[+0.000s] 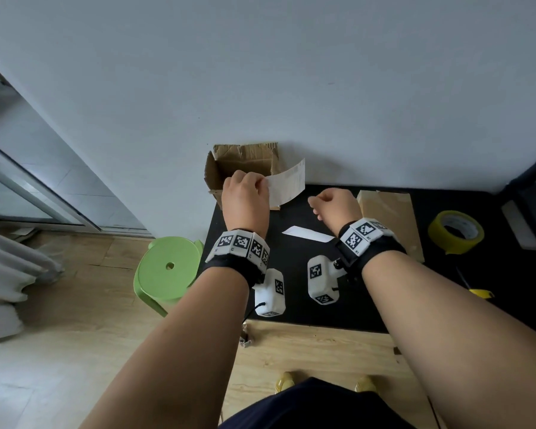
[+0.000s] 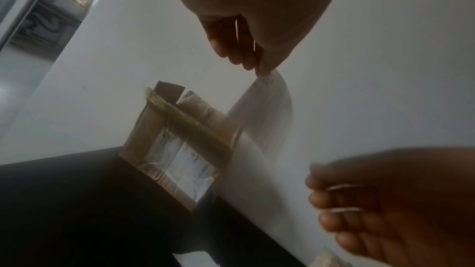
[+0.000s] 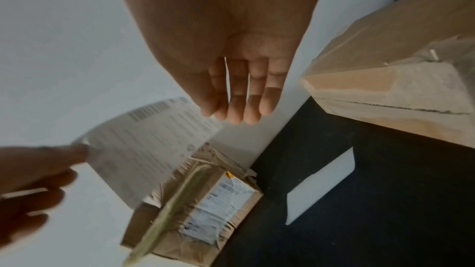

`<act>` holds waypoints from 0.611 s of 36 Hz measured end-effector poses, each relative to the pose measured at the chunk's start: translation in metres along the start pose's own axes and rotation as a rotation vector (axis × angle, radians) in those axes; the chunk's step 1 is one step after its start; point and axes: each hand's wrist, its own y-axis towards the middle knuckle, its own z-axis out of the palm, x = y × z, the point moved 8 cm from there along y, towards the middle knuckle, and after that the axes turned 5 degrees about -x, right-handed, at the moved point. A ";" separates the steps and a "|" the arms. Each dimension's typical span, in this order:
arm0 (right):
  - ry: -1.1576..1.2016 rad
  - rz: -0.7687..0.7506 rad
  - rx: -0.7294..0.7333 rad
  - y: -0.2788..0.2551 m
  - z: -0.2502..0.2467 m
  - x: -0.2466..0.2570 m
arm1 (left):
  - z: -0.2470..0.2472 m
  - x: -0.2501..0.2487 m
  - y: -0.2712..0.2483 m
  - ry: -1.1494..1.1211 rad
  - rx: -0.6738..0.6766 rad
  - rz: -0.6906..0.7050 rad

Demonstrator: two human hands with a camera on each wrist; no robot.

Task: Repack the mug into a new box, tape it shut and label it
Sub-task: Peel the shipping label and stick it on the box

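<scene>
Label (image 1: 287, 185) is in my left hand (image 1: 245, 199), pinched by one corner btwn thumb and fingertips, sheet curling up and to the right in the air, printed side w/ a barcode showing in the right wrist view. Right hand (image 1: 334, 205) holds nothing, fingers loosely bent, hovering above the black table (image 1: 291, 289) just right of the label, not touching it. Behind my left hand sits the old box (image 1: 242, 168), flaps open, against the wall at the table's far left corner; its front face carries a worn shipping sticker and a strip of yellowish tape. White backing strip (image 1: 308, 234) lies flat on the table btwn my wrists. New box (image 1: 390, 218) is to the right of my right hand, closed, clear tape over its seam. Farther right, yellow tape roll (image 1: 455, 232) on the table, well apart from both hands. Mug: can't see it in any view.
</scene>
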 end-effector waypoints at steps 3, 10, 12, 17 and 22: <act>0.152 0.026 -0.045 0.002 -0.014 0.008 | 0.007 -0.013 -0.002 0.005 0.020 0.060; 0.338 0.162 -0.028 0.002 -0.042 0.006 | 0.028 -0.056 -0.011 0.017 0.075 0.236; 0.335 0.184 -0.020 0.002 -0.048 0.000 | 0.034 -0.068 -0.015 0.016 0.097 0.286; 0.293 0.223 -0.049 0.004 -0.068 -0.019 | 0.056 -0.091 -0.029 0.016 0.173 0.360; 0.236 0.205 -0.162 0.008 -0.098 -0.042 | 0.082 -0.105 -0.043 -0.017 0.301 0.345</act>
